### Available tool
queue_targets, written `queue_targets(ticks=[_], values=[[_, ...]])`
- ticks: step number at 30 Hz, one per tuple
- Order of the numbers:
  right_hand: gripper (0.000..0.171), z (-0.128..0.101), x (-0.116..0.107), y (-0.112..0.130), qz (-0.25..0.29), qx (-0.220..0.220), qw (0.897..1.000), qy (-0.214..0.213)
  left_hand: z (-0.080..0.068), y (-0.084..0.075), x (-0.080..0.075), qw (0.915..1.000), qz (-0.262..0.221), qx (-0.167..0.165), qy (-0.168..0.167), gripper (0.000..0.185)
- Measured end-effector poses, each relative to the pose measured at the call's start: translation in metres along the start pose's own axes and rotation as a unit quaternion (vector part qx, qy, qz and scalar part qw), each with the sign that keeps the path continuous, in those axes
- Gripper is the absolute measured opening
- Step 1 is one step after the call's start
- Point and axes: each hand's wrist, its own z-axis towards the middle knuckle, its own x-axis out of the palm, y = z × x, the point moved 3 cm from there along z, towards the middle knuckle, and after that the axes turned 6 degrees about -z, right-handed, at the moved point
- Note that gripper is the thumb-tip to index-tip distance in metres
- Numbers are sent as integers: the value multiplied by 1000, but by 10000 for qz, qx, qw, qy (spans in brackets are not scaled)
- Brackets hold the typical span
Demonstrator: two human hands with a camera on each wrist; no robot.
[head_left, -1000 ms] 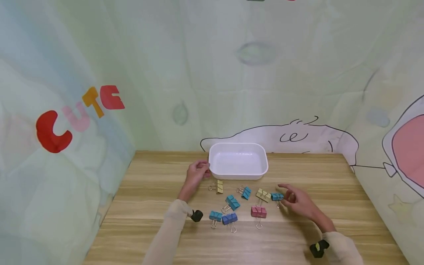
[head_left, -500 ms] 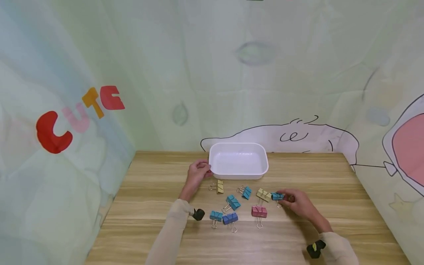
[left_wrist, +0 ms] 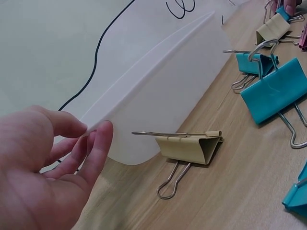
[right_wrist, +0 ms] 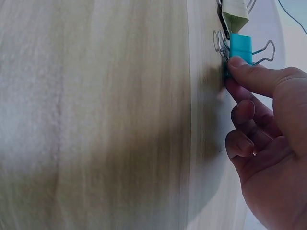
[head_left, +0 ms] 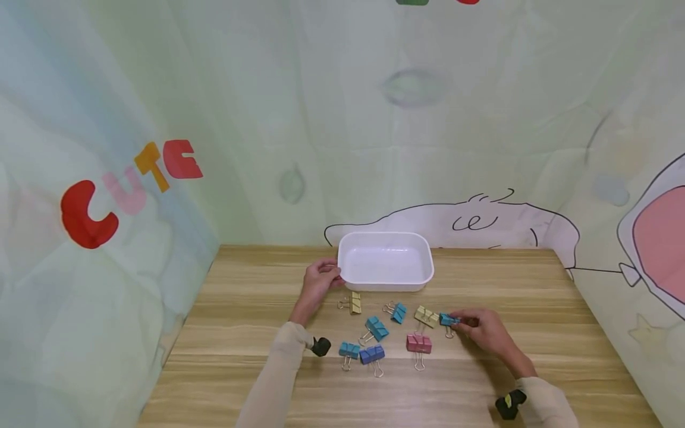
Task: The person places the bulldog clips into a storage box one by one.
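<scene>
My right hand (head_left: 484,330) pinches a teal binder clip (right_wrist: 241,47) between thumb and forefinger, the other fingers curled beneath. This clip lies at the right end of the group, beside a yellow binder clip (head_left: 426,316). At the far side, my left hand (left_wrist: 55,167) grips the left rim of a white plastic tray (head_left: 385,286), thumb and fingertips at its edge. Close to that hand lies another yellow binder clip (left_wrist: 189,148) with its wire handles spread. Nothing shows inside the tray.
In front of the tray are more teal binder clips (head_left: 376,327), a blue binder clip (head_left: 371,354) and a pink binder clip (head_left: 418,343), all on the wooden table (head_left: 257,297). A printed cloth (head_left: 257,119) hangs behind the table and along its sides.
My right hand has come down leftward onto the teal clip, its raised forefinger closing against the thumb to pinch it. The left hand stays at the tray's rim.
</scene>
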Motion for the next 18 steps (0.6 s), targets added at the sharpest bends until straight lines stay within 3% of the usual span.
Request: queue_targets(ticks=[12,18], values=[[19,5,-15,8,-41,-48,9999,-147,2,1,-1,9999,-87,40,85,34],[16,16,-28,17,-317,-13,9994,-166,2,0,-1,9999,-135,9,71,35]])
